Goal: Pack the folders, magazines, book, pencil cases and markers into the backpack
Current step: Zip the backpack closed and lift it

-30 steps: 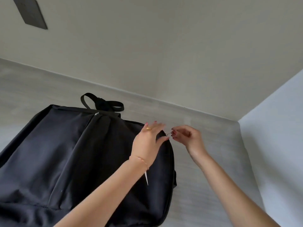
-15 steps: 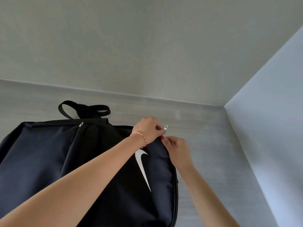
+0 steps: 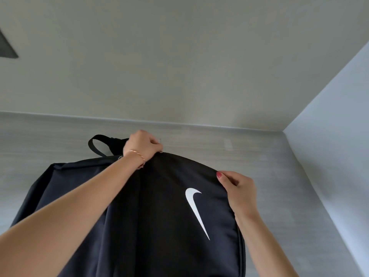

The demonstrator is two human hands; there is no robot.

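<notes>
Now my left hand [image 3: 144, 144] has run up along the top edge, away from my right hand [image 3: 238, 193], which was close beside it half a second back. Left fingers are curled tight, pinching what I take to be the zipper pull [image 3: 161, 151], though it's mostly hidden behind my knuckles. Right thumb and fingers pinch the fabric at the corner seam, bracing it. Black backpack [image 3: 169, 216] lies flat on the grey wood-grain surface [image 3: 269, 166], long axis running toward me, carry loop [image 3: 97, 143] just beyond my left hand. Smooth matte nylon, white swoosh [image 3: 194, 208]. Zipper track curves right, toward my bracing hand.
</notes>
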